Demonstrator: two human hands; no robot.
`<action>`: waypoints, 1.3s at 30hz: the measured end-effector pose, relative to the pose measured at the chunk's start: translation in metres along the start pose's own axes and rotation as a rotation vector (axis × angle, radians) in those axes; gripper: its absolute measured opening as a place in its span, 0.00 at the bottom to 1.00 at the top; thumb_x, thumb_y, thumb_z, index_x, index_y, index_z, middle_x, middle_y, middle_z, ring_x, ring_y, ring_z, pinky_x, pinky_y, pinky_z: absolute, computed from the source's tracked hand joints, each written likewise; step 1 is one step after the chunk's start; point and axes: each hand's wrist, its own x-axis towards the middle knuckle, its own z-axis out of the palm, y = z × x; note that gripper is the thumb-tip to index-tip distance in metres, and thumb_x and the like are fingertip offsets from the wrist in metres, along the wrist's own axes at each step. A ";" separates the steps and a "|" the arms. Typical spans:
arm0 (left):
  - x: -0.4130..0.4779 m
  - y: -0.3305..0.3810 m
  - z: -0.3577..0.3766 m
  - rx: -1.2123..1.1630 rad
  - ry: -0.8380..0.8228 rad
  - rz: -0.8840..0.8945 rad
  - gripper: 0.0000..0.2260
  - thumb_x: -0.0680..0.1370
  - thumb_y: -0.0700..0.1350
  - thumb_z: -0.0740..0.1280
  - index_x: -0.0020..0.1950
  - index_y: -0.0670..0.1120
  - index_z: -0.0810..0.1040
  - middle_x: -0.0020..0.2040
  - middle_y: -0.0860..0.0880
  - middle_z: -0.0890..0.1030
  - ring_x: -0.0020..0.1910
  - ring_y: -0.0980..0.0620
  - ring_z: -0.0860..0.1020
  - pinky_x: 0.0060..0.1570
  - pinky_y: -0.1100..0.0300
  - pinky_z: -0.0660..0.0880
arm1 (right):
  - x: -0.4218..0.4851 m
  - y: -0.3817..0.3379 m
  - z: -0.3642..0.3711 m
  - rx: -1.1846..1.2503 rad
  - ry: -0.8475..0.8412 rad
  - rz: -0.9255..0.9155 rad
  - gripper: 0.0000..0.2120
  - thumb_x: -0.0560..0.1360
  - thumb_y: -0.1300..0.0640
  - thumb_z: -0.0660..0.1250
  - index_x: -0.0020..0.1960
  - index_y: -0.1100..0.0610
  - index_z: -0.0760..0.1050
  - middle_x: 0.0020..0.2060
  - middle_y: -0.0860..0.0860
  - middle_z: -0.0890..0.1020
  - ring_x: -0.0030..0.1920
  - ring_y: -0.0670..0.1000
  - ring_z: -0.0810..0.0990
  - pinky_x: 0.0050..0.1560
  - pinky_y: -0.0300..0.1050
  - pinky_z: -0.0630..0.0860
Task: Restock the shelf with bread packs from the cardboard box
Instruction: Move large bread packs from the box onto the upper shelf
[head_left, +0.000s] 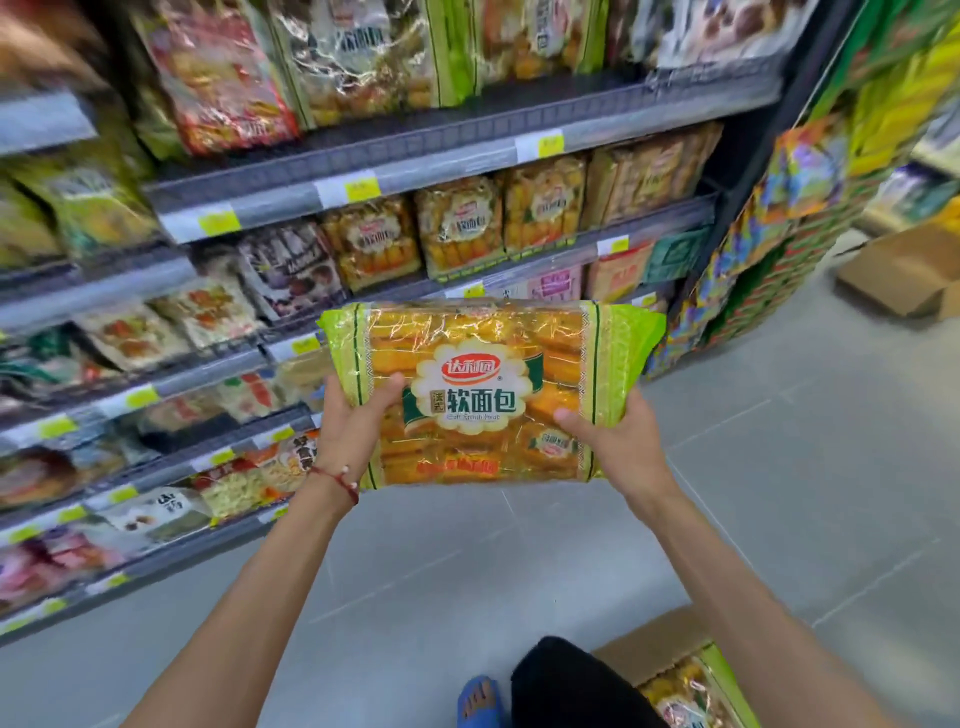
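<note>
I hold a green and orange bread pack (483, 332) in front of me with both hands. My left hand (353, 431) grips its lower left side, with a red string on the wrist. My right hand (613, 441) grips its lower right side. The pack faces me, label upright, below the shelf (519, 265) where several matching bread packs (460, 223) stand in a row. The cardboard box (654, 649) sits on the floor at the bottom right, with another bread pack (691, 691) showing inside it.
Shelves of other snack bags fill the left and top. A stacked display of colourful boxes (779, 234) stands to the right of the shelf. Another cardboard box (909, 270) lies on the grey tiled floor at far right. My knee (571, 680) and blue sandal (480, 701) are at the bottom.
</note>
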 end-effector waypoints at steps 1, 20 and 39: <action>0.012 0.007 0.000 -0.007 0.009 0.015 0.48 0.68 0.67 0.73 0.80 0.53 0.56 0.79 0.55 0.60 0.77 0.53 0.59 0.75 0.45 0.60 | 0.013 -0.008 0.004 -0.002 0.013 -0.014 0.23 0.71 0.62 0.79 0.60 0.47 0.74 0.51 0.38 0.83 0.47 0.33 0.83 0.49 0.34 0.81; 0.255 0.187 0.057 0.029 0.331 0.361 0.32 0.76 0.59 0.69 0.76 0.50 0.64 0.70 0.53 0.74 0.68 0.53 0.72 0.70 0.53 0.68 | 0.359 -0.159 0.066 -0.033 -0.143 -0.364 0.26 0.75 0.55 0.77 0.69 0.55 0.71 0.55 0.36 0.77 0.46 0.25 0.75 0.46 0.19 0.67; 0.462 0.232 0.026 0.002 0.361 0.277 0.55 0.56 0.67 0.81 0.77 0.51 0.62 0.71 0.47 0.75 0.69 0.47 0.74 0.68 0.47 0.72 | 0.537 -0.236 0.178 -0.019 -0.123 -0.380 0.32 0.72 0.55 0.79 0.72 0.58 0.71 0.59 0.49 0.83 0.60 0.50 0.82 0.64 0.46 0.76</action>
